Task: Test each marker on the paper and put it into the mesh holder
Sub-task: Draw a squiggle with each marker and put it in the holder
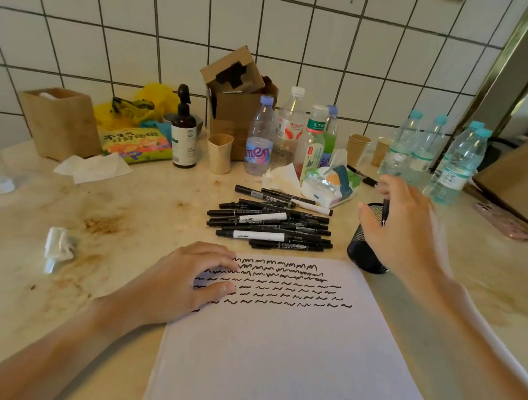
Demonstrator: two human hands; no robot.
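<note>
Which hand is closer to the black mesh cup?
The right hand: it pinches a marker over the mesh cup. The left hand rests flat on the paper, off to the cup's left.

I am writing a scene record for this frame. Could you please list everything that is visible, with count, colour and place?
paper: one sheet, white with black squiggles, near centre
markers: a pile, black, some with white labels, behind the paper
mesh holder: one, black, right of the pile
water bottles: about nine, clear, along the tiled wall
paper cups: three, tan, among the bottles
pump bottle: one, brown, back left
cardboard box: one, brown, open, back centre
tissue pack: one, white and green, behind the markers
phone: one, pink, far right
left hand: flat on the paper
right hand: holds a marker over the holder
</note>
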